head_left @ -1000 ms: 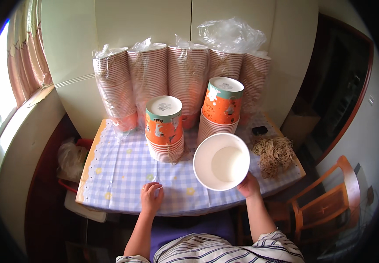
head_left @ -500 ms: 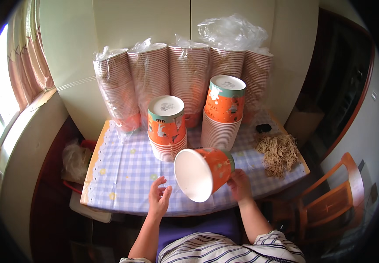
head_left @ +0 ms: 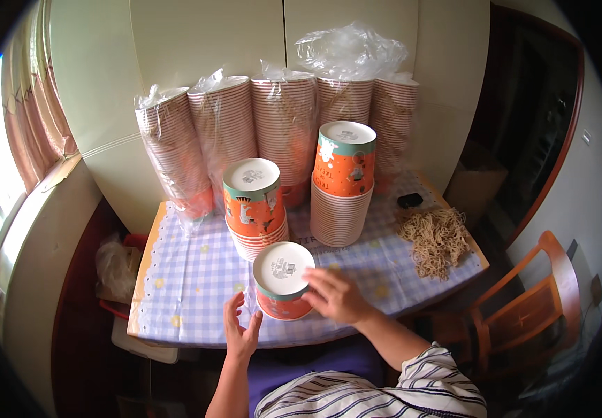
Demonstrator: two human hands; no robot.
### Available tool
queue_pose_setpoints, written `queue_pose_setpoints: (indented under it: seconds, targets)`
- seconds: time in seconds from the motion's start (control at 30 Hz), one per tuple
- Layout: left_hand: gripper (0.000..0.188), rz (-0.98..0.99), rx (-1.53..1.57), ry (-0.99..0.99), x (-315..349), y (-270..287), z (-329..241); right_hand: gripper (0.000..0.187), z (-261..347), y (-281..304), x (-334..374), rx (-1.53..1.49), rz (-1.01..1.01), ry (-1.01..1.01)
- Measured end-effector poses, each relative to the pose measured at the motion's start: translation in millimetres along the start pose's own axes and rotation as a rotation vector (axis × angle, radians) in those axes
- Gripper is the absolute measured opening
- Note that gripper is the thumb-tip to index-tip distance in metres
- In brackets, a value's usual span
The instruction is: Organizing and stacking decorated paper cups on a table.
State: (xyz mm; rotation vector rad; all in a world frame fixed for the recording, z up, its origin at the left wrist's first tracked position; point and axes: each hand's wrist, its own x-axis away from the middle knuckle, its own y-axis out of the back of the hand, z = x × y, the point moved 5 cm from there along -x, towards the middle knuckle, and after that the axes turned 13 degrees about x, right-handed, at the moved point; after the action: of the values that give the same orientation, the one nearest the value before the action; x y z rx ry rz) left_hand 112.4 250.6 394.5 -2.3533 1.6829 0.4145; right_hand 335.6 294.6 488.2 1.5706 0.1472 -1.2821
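An orange paper bucket (head_left: pixel 285 306) with a green band and white base stands upside down near the table's front edge. My right hand (head_left: pixel 339 296) is at its right side, fingers stretched out and touching or very near the green band. To the bucket's left is my left hand (head_left: pixel 241 331), apart from it, fingers spread and nothing in them. Just behind stands a short stack of upside-down buckets (head_left: pixel 253 212). A taller stack (head_left: pixel 343 177) of the same kind rises to its right.
Several tall bucket stacks in clear plastic (head_left: pixel 283 132) line the back against pale cupboard doors. A tangle of tan strings (head_left: pixel 435 240) and a small black object (head_left: pixel 409 200) lie on the checked tablecloth (head_left: pixel 196 292). A wooden chair (head_left: pixel 524 313) stands at the right.
The bucket has turned from lying tilted in my right hand to standing upside down on the table. My right hand has moved from its base to its right side. The view has shifted slightly.
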Motion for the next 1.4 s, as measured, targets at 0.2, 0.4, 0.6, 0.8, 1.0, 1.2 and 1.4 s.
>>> queue_pose_setpoints:
  seconds: [0.2, 0.4, 0.6, 0.8, 1.0, 1.2, 1.4]
  targets:
    - [0.066, 0.051, -0.233, -0.112, 5, -1, -28, 0.033, -87, 75, -96, 0.186, -0.273, -0.144]
    - [0.059, 0.13, -0.352, -0.385, -11, -38, -50, 0.039, -162, 68, -167, 0.445, 0.086, -0.241]
    - [0.046, 0.208, -0.567, -0.504, -16, -59, -46, 0.026, -196, 49, -178, 0.377, 0.068, -0.226]
    - [0.041, 0.193, -0.591, -0.51, -15, -54, -42, 0.025, -199, 51, -192, 0.321, -0.036, -0.178]
    - [0.036, 0.181, -0.544, -0.55, -18, -52, -34, 0.022, -198, 86, -204, 0.332, -0.139, -0.096]
    - [0.035, 0.16, -0.449, -0.529, -14, -41, -28, 0.022, -159, 146, -213, 0.328, -0.234, -0.112]
    - [0.033, 0.014, -0.403, -0.453, -18, 13, -39, 0.021, -121, 210, -167, 0.335, -0.466, -0.112]
